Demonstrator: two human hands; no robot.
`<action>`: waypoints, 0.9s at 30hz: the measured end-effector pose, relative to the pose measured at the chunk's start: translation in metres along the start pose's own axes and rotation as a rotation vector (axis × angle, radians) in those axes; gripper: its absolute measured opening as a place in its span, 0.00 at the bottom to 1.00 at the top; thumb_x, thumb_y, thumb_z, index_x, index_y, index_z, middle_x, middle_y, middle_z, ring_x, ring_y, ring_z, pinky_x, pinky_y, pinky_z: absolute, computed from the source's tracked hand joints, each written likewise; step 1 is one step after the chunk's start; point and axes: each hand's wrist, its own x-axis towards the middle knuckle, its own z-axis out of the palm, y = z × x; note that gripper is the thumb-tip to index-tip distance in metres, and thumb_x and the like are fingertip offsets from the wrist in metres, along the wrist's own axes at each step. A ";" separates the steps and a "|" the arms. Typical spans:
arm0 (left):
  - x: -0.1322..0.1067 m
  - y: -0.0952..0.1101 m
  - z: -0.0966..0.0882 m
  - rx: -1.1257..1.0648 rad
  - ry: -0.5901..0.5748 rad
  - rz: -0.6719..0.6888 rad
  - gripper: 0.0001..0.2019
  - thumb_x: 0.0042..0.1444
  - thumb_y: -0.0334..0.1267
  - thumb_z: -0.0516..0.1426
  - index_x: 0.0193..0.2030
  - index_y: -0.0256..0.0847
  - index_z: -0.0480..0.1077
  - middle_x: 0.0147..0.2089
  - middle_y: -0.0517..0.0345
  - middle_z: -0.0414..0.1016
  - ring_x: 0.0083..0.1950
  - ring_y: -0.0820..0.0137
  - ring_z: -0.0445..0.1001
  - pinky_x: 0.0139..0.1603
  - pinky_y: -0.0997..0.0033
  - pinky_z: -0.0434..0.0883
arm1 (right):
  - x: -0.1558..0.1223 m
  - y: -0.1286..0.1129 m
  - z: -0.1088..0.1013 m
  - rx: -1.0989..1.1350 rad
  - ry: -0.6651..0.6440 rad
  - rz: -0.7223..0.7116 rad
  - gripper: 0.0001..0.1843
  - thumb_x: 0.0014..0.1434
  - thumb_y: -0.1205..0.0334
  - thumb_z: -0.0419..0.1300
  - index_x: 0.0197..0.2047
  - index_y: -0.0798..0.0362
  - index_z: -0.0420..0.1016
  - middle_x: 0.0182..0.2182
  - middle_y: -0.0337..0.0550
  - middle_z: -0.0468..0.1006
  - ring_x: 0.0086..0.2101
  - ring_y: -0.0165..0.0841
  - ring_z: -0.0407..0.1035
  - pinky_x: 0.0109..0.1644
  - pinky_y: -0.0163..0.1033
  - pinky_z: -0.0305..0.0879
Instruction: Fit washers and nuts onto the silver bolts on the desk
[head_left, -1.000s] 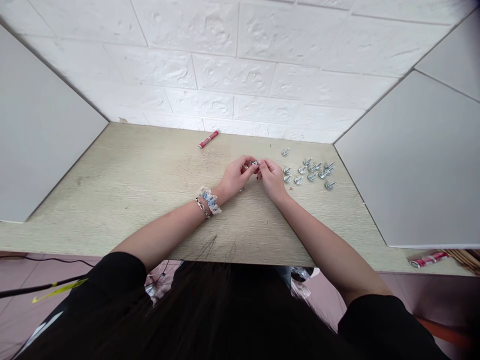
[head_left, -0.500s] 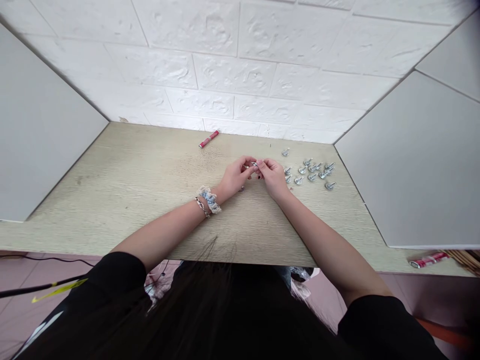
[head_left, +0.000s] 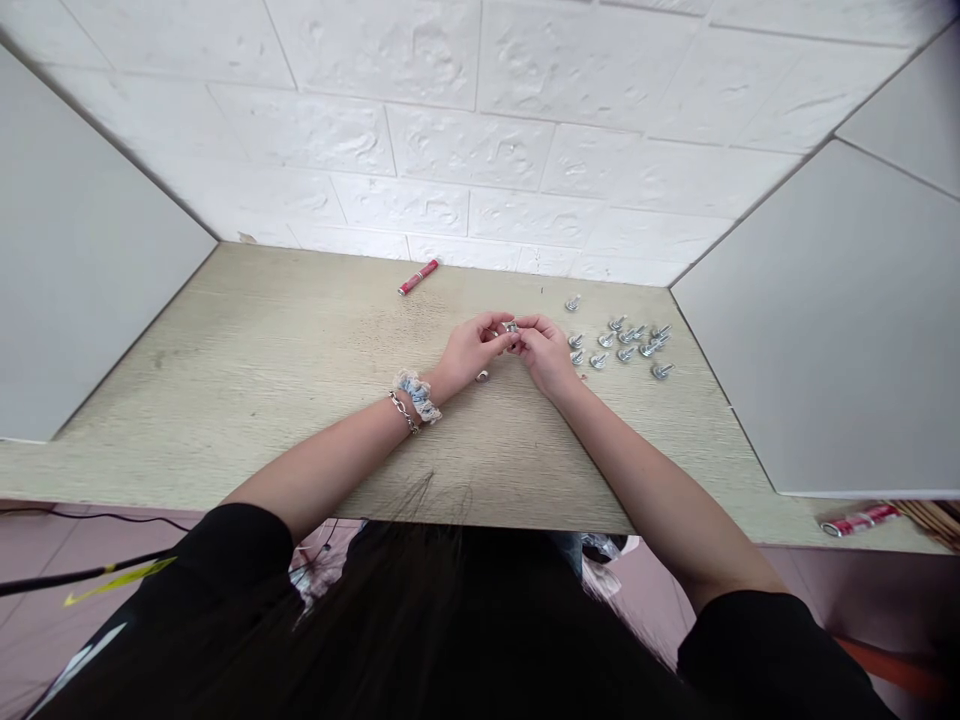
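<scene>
My left hand (head_left: 472, 350) and my right hand (head_left: 547, 358) meet over the middle of the table, fingertips pinched together. Between them is a small silvery bolt (head_left: 512, 328), mostly covered by the fingers; both hands grip it. Just below my left hand, a small metal piece (head_left: 482, 376) lies on the table. To the right of my right hand several bolts with wide washers (head_left: 626, 354) are scattered, most with shanks pointing up. One bolt (head_left: 573, 303) sits apart, farther back.
A red tube (head_left: 418, 277) lies on the table (head_left: 300, 400) near the white brick-pattern wall (head_left: 435, 150). Grey panels (head_left: 82, 230) stand at both sides. Another red tube (head_left: 859, 520) and thin wooden sticks (head_left: 930, 522) lie at the right front edge.
The bolt between my fingers has turned and shows more of its surface. My right fingers have shifted their hold slightly. The small piece below my left hand is more visible.
</scene>
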 end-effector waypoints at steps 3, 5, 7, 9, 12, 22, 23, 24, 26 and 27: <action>-0.002 0.004 -0.001 0.043 -0.042 -0.018 0.19 0.55 0.39 0.57 0.52 0.36 0.73 0.33 0.58 0.74 0.29 0.77 0.66 0.26 0.78 0.66 | -0.001 0.000 0.001 0.005 -0.006 -0.001 0.08 0.44 0.67 0.57 0.30 0.52 0.64 0.21 0.31 0.68 0.22 0.23 0.62 0.30 0.33 0.60; -0.004 0.007 -0.002 0.066 -0.065 -0.035 0.20 0.55 0.40 0.56 0.53 0.39 0.73 0.34 0.58 0.74 0.28 0.77 0.64 0.22 0.79 0.63 | -0.001 0.000 0.001 0.018 -0.010 -0.006 0.07 0.44 0.68 0.57 0.30 0.52 0.63 0.22 0.32 0.68 0.23 0.23 0.62 0.31 0.33 0.60; -0.006 0.009 -0.002 0.076 -0.071 -0.049 0.20 0.54 0.40 0.57 0.54 0.39 0.74 0.34 0.58 0.73 0.27 0.78 0.63 0.20 0.80 0.63 | -0.001 0.000 0.001 0.030 -0.010 -0.008 0.07 0.44 0.68 0.57 0.30 0.52 0.64 0.22 0.32 0.69 0.23 0.24 0.63 0.31 0.33 0.60; -0.007 0.010 -0.002 0.076 -0.074 -0.062 0.20 0.54 0.40 0.57 0.53 0.39 0.74 0.33 0.59 0.72 0.24 0.80 0.61 0.20 0.80 0.63 | -0.002 0.000 0.001 0.029 -0.011 -0.007 0.07 0.45 0.68 0.57 0.30 0.52 0.63 0.22 0.32 0.69 0.23 0.23 0.63 0.31 0.33 0.60; -0.008 0.011 -0.001 0.089 -0.079 -0.073 0.20 0.56 0.40 0.55 0.54 0.40 0.73 0.32 0.60 0.71 0.23 0.80 0.60 0.19 0.79 0.62 | -0.002 -0.001 0.001 0.016 -0.017 0.007 0.07 0.45 0.68 0.57 0.30 0.52 0.63 0.22 0.32 0.70 0.23 0.23 0.63 0.31 0.33 0.60; -0.008 0.014 0.000 0.136 -0.023 -0.059 0.17 0.57 0.38 0.55 0.51 0.40 0.75 0.30 0.60 0.72 0.24 0.79 0.64 0.17 0.82 0.60 | 0.002 0.009 -0.002 -0.053 -0.065 -0.026 0.22 0.48 0.43 0.63 0.32 0.53 0.66 0.25 0.33 0.71 0.24 0.23 0.64 0.31 0.33 0.63; -0.008 0.014 0.000 0.132 -0.022 -0.059 0.17 0.57 0.38 0.55 0.52 0.40 0.75 0.30 0.59 0.72 0.24 0.79 0.64 0.17 0.82 0.60 | 0.001 0.010 -0.003 -0.090 -0.077 -0.034 0.23 0.49 0.40 0.62 0.33 0.53 0.66 0.25 0.34 0.72 0.24 0.24 0.65 0.31 0.33 0.63; -0.008 0.014 0.000 0.130 -0.022 -0.055 0.17 0.57 0.38 0.55 0.52 0.40 0.74 0.31 0.59 0.72 0.25 0.78 0.65 0.18 0.82 0.61 | 0.001 0.011 -0.003 -0.123 -0.085 -0.044 0.25 0.49 0.37 0.60 0.33 0.53 0.67 0.26 0.35 0.72 0.25 0.24 0.65 0.32 0.33 0.64; -0.008 0.014 0.000 0.137 -0.020 -0.034 0.17 0.57 0.39 0.55 0.52 0.40 0.74 0.31 0.59 0.73 0.26 0.78 0.66 0.20 0.82 0.63 | 0.000 0.012 -0.003 -0.163 -0.096 -0.059 0.27 0.50 0.35 0.58 0.33 0.53 0.69 0.26 0.36 0.72 0.26 0.25 0.66 0.32 0.34 0.64; -0.008 0.014 0.000 0.147 -0.017 -0.020 0.16 0.57 0.38 0.55 0.51 0.39 0.75 0.31 0.59 0.73 0.27 0.78 0.67 0.21 0.82 0.64 | 0.000 0.012 -0.003 -0.171 -0.101 -0.061 0.28 0.50 0.34 0.57 0.32 0.53 0.69 0.26 0.37 0.72 0.26 0.26 0.66 0.32 0.34 0.64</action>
